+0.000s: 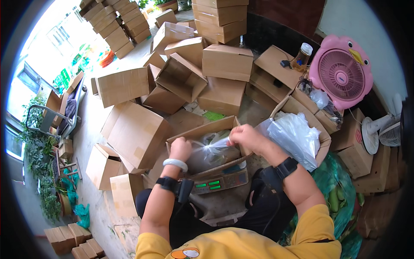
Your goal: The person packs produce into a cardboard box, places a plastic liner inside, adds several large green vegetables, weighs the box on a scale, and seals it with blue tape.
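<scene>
Between my hands a clear plastic bag (pixel 207 158) sits inside an open cardboard box (pixel 203 128), its neck twisted into a knot. My left hand (pixel 181 149) grips one end of the bag's neck at the box's left side. My right hand (pixel 244 137) pinches the other end, pulled out to the right. Greenish contents show dimly through the plastic; I cannot tell what they are. The box rests on a digital scale (pixel 223 181) with lit green displays. A white bangle (pixel 175 164) circles my left wrist.
To the right, a cardboard box holds clear plastic bags (pixel 294 136), near a green bag of long green vegetables (pixel 336 197). A pink fan (pixel 341 71) and a white fan (pixel 370 132) stand beyond. Cardboard boxes (pixel 136 129) crowd the left and front; a platform cart (pixel 69 110) stands far left.
</scene>
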`<state>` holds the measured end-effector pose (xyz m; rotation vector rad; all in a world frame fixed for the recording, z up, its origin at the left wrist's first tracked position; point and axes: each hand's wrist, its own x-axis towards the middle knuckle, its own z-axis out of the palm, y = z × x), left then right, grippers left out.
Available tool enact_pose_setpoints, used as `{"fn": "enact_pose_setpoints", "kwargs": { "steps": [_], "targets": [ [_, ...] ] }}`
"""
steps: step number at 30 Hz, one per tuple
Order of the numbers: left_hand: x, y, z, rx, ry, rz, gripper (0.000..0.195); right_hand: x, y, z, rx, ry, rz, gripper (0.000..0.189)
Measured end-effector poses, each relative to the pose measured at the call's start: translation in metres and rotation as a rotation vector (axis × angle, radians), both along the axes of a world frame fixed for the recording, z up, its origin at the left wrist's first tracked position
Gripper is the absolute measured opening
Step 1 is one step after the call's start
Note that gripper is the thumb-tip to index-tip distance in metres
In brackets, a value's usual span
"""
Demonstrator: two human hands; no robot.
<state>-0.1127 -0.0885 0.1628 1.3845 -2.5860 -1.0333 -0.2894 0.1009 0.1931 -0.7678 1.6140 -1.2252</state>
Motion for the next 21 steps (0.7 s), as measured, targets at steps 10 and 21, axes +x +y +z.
{"fn": "enact_pose_setpoints", "kwargs": {
  "steps": [10, 21],
  "targets": [
    [0.016, 0.037, 0.065, 1.077, 0.607, 0.082, 0.019, 0.049, -0.044, 0.0, -0.208, -0.332, 0.043, 0.055],
    [0.022, 0.032, 0.066, 1.039, 0.626, 0.17, 0.018, 0.043, -0.046, -0.003, -0.264, -0.303, 0.023, 0.061]
  ]
}}
